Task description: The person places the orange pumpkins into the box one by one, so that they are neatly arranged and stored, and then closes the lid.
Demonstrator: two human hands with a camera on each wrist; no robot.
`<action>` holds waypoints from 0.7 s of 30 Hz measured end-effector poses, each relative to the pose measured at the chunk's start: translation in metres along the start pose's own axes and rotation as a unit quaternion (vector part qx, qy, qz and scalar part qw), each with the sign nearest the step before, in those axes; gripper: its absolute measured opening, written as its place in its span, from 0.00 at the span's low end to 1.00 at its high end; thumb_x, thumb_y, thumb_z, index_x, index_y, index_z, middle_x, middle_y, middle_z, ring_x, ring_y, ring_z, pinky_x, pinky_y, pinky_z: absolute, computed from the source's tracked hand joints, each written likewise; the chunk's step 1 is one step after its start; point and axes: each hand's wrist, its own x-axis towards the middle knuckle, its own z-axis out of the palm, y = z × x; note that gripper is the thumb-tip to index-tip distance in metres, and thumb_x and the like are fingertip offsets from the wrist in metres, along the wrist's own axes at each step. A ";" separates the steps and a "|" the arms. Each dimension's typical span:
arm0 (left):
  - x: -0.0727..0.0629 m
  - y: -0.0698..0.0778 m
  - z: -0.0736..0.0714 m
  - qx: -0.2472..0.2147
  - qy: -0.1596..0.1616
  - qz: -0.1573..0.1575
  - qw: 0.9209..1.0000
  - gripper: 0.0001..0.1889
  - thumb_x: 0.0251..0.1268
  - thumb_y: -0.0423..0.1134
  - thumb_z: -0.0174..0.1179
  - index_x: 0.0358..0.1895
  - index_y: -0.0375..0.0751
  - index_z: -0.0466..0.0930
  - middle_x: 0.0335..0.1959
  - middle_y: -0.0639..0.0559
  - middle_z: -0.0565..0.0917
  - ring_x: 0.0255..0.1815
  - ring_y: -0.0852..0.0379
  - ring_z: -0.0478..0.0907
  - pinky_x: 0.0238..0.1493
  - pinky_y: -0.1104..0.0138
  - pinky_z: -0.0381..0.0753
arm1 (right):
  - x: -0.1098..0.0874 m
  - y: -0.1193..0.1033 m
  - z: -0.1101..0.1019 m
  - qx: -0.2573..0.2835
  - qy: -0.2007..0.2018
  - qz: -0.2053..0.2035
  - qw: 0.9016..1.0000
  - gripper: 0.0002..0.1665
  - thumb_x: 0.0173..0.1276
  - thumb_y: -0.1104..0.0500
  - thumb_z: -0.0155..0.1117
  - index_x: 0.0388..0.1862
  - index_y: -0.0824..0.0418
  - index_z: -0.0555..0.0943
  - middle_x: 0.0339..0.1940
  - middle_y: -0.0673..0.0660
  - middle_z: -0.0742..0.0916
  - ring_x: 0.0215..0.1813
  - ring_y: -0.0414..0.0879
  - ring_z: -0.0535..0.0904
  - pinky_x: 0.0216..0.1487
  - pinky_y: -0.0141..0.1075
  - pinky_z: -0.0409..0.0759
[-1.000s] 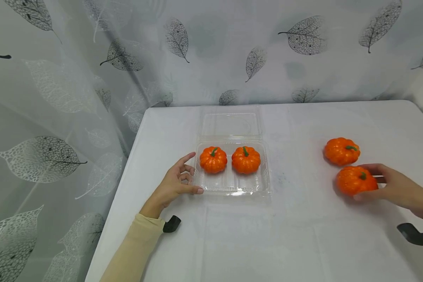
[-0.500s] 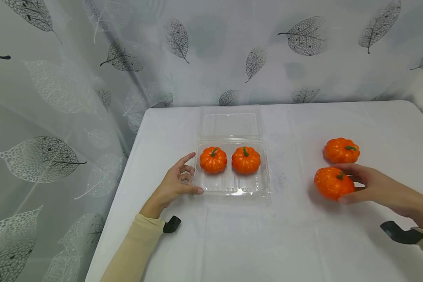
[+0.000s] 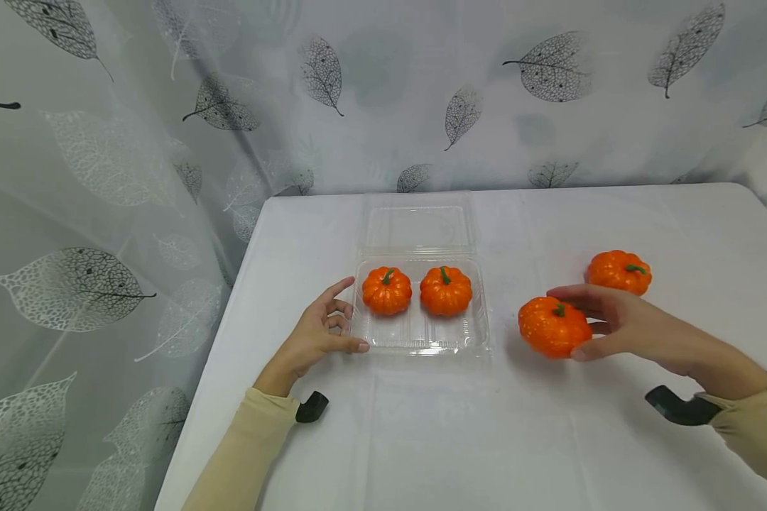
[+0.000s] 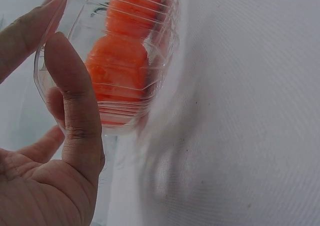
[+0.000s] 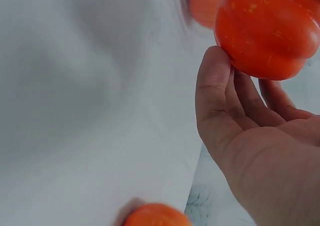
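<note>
My right hand (image 3: pixel 620 323) grips an orange toy pumpkin (image 3: pixel 552 328) with a green stem, thumb on the near side and fingers behind. The pumpkin is held above the white table, right of a clear plastic container (image 3: pixel 415 333). Two similar pumpkins, one on the left (image 3: pixel 386 291) and one on the right (image 3: pixel 446 292), sit side by side inside that container. At its left front corner, my left hand (image 3: pixel 316 337) holds the rim between thumb and fingers. The left wrist view shows the thumb (image 4: pixel 75 96) against the clear wall.
Another orange pumpkin (image 3: pixel 618 271) lies on the white table (image 3: pixel 460 440), behind my right hand. The container's clear lid (image 3: pixel 418 223) lies folded back toward the rear edge. A leaf-print curtain (image 3: pixel 383 92) hangs behind the table and along its left.
My right hand has lifted the pumpkin and carried it left, away from the other loose pumpkin toward the container. The left hand and container have stayed put.
</note>
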 end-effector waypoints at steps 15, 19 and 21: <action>0.001 -0.003 -0.001 0.009 0.003 -0.005 1.000 0.60 0.38 0.22 0.80 0.79 0.54 0.58 0.47 0.41 0.70 0.29 0.57 0.69 0.29 0.70 0.77 | 0.047 -0.047 0.038 0.055 -0.082 -0.034 0.995 0.44 0.59 0.59 0.76 0.74 0.63 0.69 0.69 0.60 0.76 0.68 0.59 0.72 0.60 0.37 0.77; 0.001 -0.003 -0.001 0.006 0.001 -0.002 1.000 0.60 0.38 0.22 0.80 0.79 0.53 0.58 0.46 0.42 0.70 0.29 0.57 0.69 0.29 0.70 0.77 | 0.058 -0.057 0.049 0.064 -0.103 -0.035 0.992 0.44 0.59 0.59 0.76 0.74 0.64 0.69 0.71 0.62 0.74 0.67 0.58 0.73 0.60 0.38 0.77; 0.002 -0.002 -0.001 0.005 0.002 -0.002 1.000 0.60 0.38 0.22 0.80 0.79 0.53 0.58 0.45 0.43 0.70 0.29 0.57 0.68 0.29 0.70 0.78 | 0.063 -0.061 0.054 0.068 -0.112 -0.034 0.991 0.44 0.60 0.58 0.75 0.73 0.63 0.69 0.72 0.62 0.72 0.66 0.57 0.75 0.59 0.39 0.78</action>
